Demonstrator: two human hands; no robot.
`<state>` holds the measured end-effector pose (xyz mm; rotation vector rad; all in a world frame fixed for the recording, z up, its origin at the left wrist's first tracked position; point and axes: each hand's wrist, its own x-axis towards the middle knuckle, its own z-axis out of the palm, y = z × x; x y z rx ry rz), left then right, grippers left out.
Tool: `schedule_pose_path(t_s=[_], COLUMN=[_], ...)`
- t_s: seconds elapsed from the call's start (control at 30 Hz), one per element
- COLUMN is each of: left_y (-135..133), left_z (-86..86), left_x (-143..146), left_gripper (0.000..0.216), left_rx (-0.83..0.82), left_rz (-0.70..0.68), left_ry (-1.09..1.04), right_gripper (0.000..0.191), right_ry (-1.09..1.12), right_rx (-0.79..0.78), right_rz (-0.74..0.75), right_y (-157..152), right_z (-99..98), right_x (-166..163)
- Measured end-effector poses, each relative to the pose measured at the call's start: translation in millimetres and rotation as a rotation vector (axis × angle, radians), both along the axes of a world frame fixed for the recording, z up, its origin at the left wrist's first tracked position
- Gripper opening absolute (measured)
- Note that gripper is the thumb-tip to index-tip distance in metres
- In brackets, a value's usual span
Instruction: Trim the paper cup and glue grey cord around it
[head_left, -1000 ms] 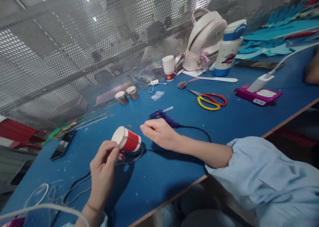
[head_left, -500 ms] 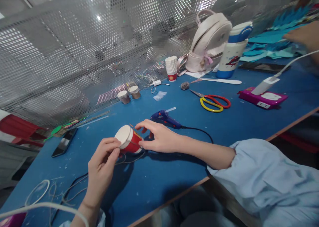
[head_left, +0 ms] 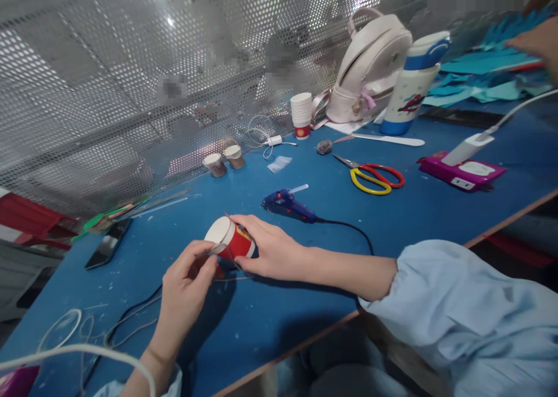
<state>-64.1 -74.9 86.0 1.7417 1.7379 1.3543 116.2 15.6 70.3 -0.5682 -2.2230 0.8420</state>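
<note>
A red paper cup [head_left: 233, 240] with a white base lies on its side above the blue table [head_left: 305, 292], its base turned toward me. My right hand [head_left: 265, 249] wraps its fingers round the cup's body. My left hand [head_left: 189, 281] pinches a thin pale cord [head_left: 218, 250] against the rim of the cup's base. A blue glue gun [head_left: 288, 205] lies just behind the right hand, its black cable running right.
Red and yellow scissors [head_left: 375, 177], a stack of paper cups [head_left: 301, 115], two small cups [head_left: 224, 161], a pink backpack [head_left: 370, 68], a bottle [head_left: 412, 86], a magenta box [head_left: 462, 173] and a phone [head_left: 108, 243] lie around. Perforated metal screen [head_left: 131, 83] behind. Another person's hand [head_left: 538, 45] shows at far right.
My right hand moved left from beside the glue gun and closed round the cup. The cup turned slightly; my left hand kept its pinch at the base.
</note>
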Motion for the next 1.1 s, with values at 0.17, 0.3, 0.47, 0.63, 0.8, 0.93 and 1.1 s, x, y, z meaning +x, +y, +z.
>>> schedule_pose_path(t_s=[0.17,0.3,0.47,0.63,0.8,0.93,1.1], left_y=[0,-1,-3,-5,-3,1,2], left_z=[1.7,3.1,2.0,0.2,-2.7,-2.7,-1.9], left_x=[8,9,14,18,16,17,17], left_gripper=[0.008,0.009,0.009,0.008,0.008,0.010,0.011], left_rx=[0.045,0.055,0.096,0.126,0.080,0.059,0.053], left_rz=[0.017,0.019,-0.005,-0.027,-0.010,0.014,0.036], left_ry=[0.000,0.024,0.091,0.166,0.120,0.068,0.023], right_gripper=[0.070,0.041,0.011,0.013,0.014,0.018,0.017], right_ry=[-0.028,0.207,0.305,0.243,0.200,0.173,0.138], right_rx=[0.066,0.223,0.343,0.371,0.468,0.583,0.650], right_rz=[-0.023,-0.084,-0.085,-0.077,-0.125,-0.163,-0.070], right_y=[-3,-2,-5,-7,-4,-2,-2], right_z=[-3.7,-1.7,2.8,1.7,-0.9,-2.5,-1.9], right_x=[-2,0,0,-1,-1,-3,2])
